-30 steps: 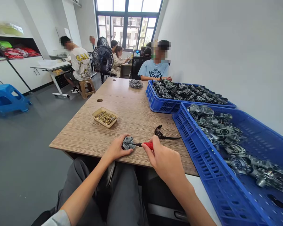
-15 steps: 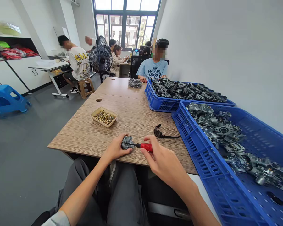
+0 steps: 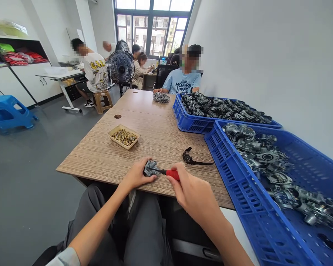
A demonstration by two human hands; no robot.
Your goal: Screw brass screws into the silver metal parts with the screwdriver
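My left hand (image 3: 138, 174) is closed around a grey cast-metal part (image 3: 151, 168) close to the table's front edge. Fingers of my right hand (image 3: 190, 188) wrap the red handle of a screwdriver (image 3: 172, 174). The screwdriver lies nearly level, its dark shaft pointing left with the tip at the metal part. Whether the tip sits on a screw is too small to tell. Beyond my hands stands a cream tray (image 3: 111, 136) of small brass-coloured screws (image 3: 124, 137). A black wristwatch (image 3: 187, 158) lies just past my right hand.
To the right, a blue crate (image 3: 238, 188) holds loose metal parts (image 3: 266, 157). A second blue crate (image 3: 195, 125) behind it is heaped with darker parts. A person (image 3: 183, 79) sits across the wooden table (image 3: 100, 155), near a container of small parts (image 3: 161, 97).
My hands keep their grips, with the screwdriver tip still at the metal part. The person across the table now has a hand beside the small container. The view has shifted slightly.
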